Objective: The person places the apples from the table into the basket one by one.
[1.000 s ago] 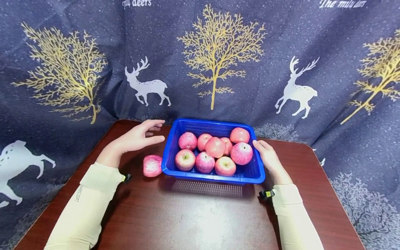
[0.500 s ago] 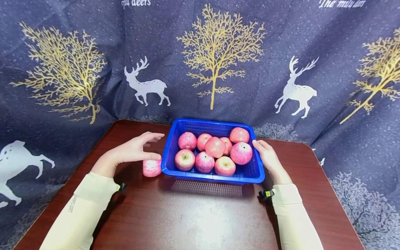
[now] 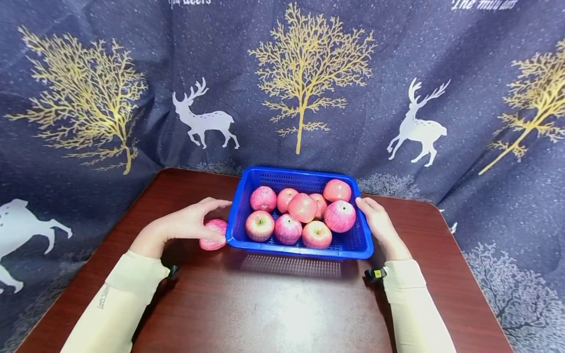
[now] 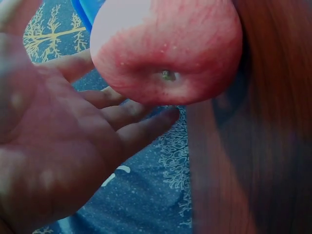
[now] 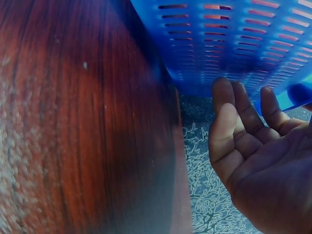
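Left hand [image 3: 185,226]: left of centre in the head view, fingers spread and nearly straight, laid over the top of a loose apple [image 3: 214,234]; the wrist view shows the palm open beside the fruit, not wrapped round it. Loose apple: pink-red, streaked, on the table [image 3: 282,304] just outside the left wall of the basket [image 3: 300,250].

Right hand [image 3: 378,223]: right of centre, fingers relaxed and slightly apart, resting against the basket's right wall and rim, gripping nothing.

Basket: blue plastic, slotted walls, rectangular, at the middle of the frame on the far half of the table. Contents: nine pink-red apples, one [image 3: 302,207] riding on top of the others at the centre, a large streaked one [image 3: 340,216] nearest the right hand.

Table: dark red-brown wood grain.

Backdrop: navy cloth [image 3: 309,88] printed with gold trees and white deer.
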`<state>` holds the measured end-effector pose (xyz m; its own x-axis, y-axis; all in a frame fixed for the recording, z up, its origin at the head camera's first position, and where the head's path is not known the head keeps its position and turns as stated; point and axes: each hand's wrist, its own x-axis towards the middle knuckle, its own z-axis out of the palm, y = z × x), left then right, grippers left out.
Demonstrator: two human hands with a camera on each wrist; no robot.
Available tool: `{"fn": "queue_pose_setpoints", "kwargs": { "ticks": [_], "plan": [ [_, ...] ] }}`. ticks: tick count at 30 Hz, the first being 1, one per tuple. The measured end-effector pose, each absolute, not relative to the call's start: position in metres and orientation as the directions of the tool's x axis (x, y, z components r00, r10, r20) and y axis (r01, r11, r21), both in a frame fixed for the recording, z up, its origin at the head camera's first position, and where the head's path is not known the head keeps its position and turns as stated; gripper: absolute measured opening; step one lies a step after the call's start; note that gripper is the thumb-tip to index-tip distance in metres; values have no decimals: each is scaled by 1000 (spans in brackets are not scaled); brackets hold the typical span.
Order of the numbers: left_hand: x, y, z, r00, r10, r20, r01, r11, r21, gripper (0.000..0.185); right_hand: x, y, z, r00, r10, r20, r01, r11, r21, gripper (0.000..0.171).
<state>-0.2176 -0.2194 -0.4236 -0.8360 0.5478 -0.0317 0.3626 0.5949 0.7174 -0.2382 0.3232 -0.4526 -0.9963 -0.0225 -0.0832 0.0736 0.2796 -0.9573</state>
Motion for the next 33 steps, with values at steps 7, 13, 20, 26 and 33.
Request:
{"fn": "queue_pose_setpoints", "kwargs": {
  "ticks": [7,13,20,26,33],
  "plan": [
    [-212,-215,-429,-816,577,-43,402,619,675,104,-237,322,-454,-996,-27,-89,79,246,-966,39],
    [-211,-204,-435,-804,590,-67,424,650,630,98,-236,322,-453,-997,-28,-68,59,250,-966,40],
    [-210,-200,-439,-810,584,-48,464,690,556,96,-236,322,-452,-997,-25,-76,68,242,-968,40],
    [-208,-198,-439,-827,560,-52,459,726,512,96,-237,322,-452,-997,-31,-68,58,247,-967,42],
    [-208,-197,-439,-837,543,-69,445,748,493,84,-236,322,-453,-997,-32,-68,58,245,-968,45]
  ]
}}
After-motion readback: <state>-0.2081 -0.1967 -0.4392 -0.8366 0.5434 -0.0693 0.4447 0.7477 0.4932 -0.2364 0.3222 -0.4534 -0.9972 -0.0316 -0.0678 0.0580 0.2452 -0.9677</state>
